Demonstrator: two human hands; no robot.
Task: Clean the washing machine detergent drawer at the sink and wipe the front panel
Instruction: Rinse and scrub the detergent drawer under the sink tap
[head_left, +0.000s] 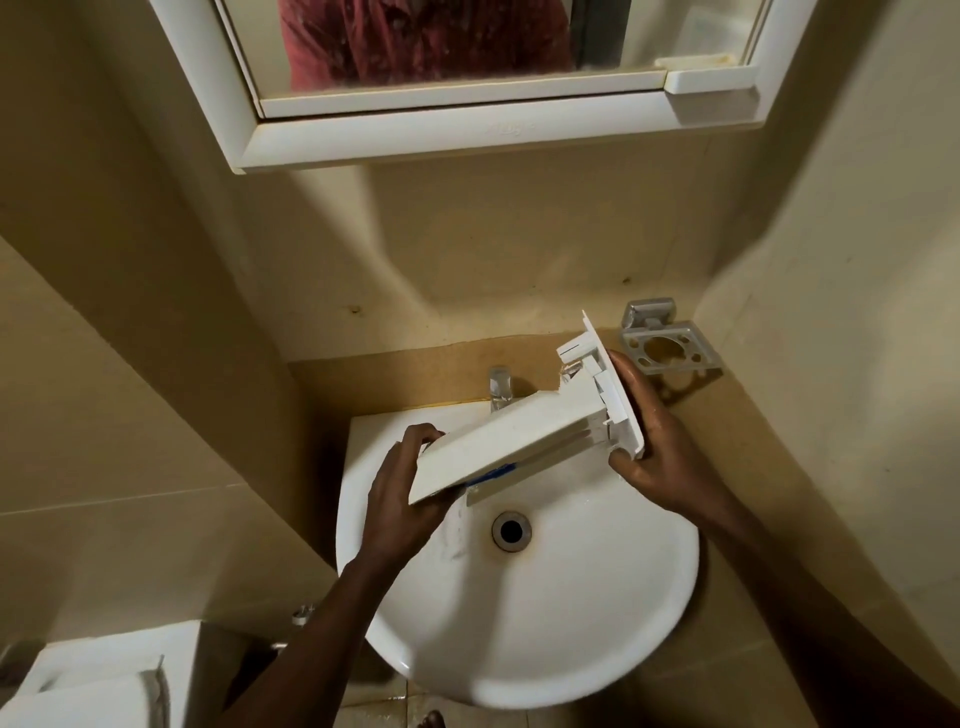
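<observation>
White plastic drawer, oblong, tilting at frame centre over glossy round sink; left hand and right hand gripping ends.

We hold the white detergent drawer tilted over the round white sink, our left hand gripping its lower back end, our right hand curled round its front panel. The tap stands just behind, the drain below.
</observation>
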